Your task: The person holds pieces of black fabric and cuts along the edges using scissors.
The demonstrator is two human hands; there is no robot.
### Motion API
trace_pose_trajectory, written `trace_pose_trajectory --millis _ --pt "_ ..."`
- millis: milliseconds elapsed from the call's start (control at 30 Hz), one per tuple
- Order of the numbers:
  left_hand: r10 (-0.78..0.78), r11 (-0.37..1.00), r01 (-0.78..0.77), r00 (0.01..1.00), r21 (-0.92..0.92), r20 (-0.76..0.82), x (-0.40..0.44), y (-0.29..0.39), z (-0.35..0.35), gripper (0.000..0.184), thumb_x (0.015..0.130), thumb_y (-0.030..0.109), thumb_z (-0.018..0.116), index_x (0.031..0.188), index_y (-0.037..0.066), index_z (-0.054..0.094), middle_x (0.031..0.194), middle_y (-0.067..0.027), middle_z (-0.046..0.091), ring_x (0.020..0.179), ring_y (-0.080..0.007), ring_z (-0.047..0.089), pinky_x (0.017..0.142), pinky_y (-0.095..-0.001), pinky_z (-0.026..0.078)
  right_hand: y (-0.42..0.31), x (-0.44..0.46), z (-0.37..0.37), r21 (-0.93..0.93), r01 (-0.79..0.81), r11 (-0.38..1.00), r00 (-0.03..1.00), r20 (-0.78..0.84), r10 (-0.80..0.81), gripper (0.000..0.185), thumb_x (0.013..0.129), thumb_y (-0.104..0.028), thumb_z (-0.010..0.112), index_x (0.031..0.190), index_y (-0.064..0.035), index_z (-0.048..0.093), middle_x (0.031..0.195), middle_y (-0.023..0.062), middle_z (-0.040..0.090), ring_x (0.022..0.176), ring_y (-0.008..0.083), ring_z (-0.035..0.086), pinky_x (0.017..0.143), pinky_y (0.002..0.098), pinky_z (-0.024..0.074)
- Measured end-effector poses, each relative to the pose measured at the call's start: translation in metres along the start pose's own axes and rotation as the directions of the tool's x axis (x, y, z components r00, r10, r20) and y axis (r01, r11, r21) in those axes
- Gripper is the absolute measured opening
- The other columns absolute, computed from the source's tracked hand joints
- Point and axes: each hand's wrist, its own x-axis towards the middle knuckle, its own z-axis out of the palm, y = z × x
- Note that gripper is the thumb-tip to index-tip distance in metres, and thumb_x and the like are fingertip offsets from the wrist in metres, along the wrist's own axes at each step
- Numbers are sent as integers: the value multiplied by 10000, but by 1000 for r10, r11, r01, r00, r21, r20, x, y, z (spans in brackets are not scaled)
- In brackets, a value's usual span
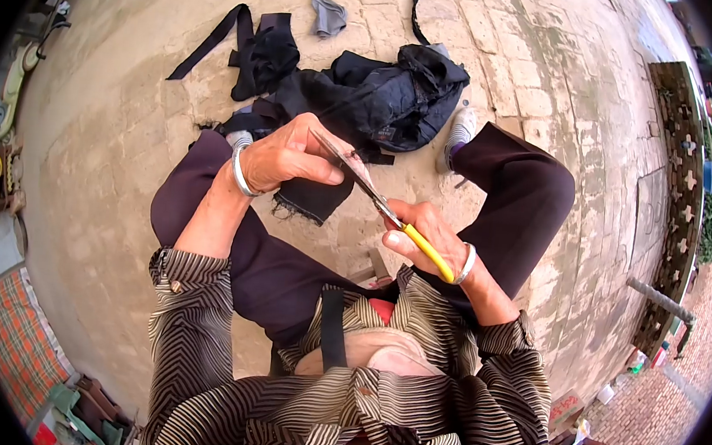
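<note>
My right hand (432, 227) is wrapped round the yellow handle of a pair of scissors (427, 251). The metal blades point up and to the left, across the fingertips of my left hand (287, 157). Thumb and fingers of that left hand are pressed together on a piece of dark cloth (318, 199), which hangs below them with a frayed lower edge. Much of the cloth's upper part is hidden by the hand. Beyond my hands, a heap of black fabric (383, 91) lies on the ground between and past my feet.
A long black strap (211, 48) and a small grey cloth (329, 17) lie on the paved ground (103, 136). A low patterned wall (678, 189) runs along the right. A plaid cloth (21, 338) and assorted items line the left edge. My bent knees flank the hands.
</note>
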Motion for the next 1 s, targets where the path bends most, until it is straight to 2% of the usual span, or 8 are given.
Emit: trace_pose_trajectory --millis 67,133,233,600,733,800,933,1000 --pt "-8 1000 8 1000 20 13 2 -1 1 305 626 -38 608 914 -77 699 925 -186 704 968 -362 668 912 -353 478 0 -1 3 -17 -12 1000 1000 -26 11 574 890 -544 547 762 12 478 538 156 399 491 299 423 507 399 383" --pt "45 999 -47 997 22 59 3 -4 4 274 743 81 660 971 -66 703 806 -14 653 761 -51 531 706 -200 428 -1 -2 8 -33 -23 999 998 -52 21 578 888 -540 553 739 14 485 530 155 402 477 284 429 496 397 381" --pt "-19 983 10 999 185 46 2 -8 -4 240 753 91 655 936 -57 707 760 20 616 724 -37 501 657 -196 408 -3 -6 17 32 -64 997 987 -144 68 574 881 -525 578 713 19 502 534 150 407 479 241 428 499 384 387" --pt "76 995 -81 993 59 91 -4 17 4 325 766 131 584 991 -77 695 933 -121 708 854 -129 608 828 -234 442 0 -9 12 329 41 943 998 29 -53 402 938 -431 547 875 -45 457 705 40 434 654 161 422 612 316 386" --pt "74 996 -71 995 55 -64 -5 10 6 277 705 187 616 731 -86 653 773 -117 686 680 -127 558 655 -234 415 -4 -7 1 265 47 963 996 67 -67 436 924 -467 551 871 -45 451 703 42 412 653 156 416 607 318 386" --pt "223 899 -199 975 391 -15 0 -10 -14 305 726 209 595 755 -85 671 791 -155 692 696 -188 599 691 -272 448 2 -7 -1 221 41 974 999 10 -44 476 899 -499 572 869 -37 460 698 38 409 646 157 426 595 324 386" --pt "145 933 -180 981 313 131 5 14 0 406 729 288 575 787 -96 695 823 -215 701 760 -277 677 783 -330 508 1 -1 8 -3 69 998 992 -103 -69 497 907 -484 562 854 6 498 634 203 463 606 358 493 593 433 410" --pt "29 999 -29 1000 14 -1 -11 11 11 291 701 114 553 758 -144 675 821 -246 693 725 -275 672 767 -307 514 9 7 19 -62 92 994 988 -116 -99 517 908 -495 550 829 13 498 613 201 454 605 376 501 583 444 406"
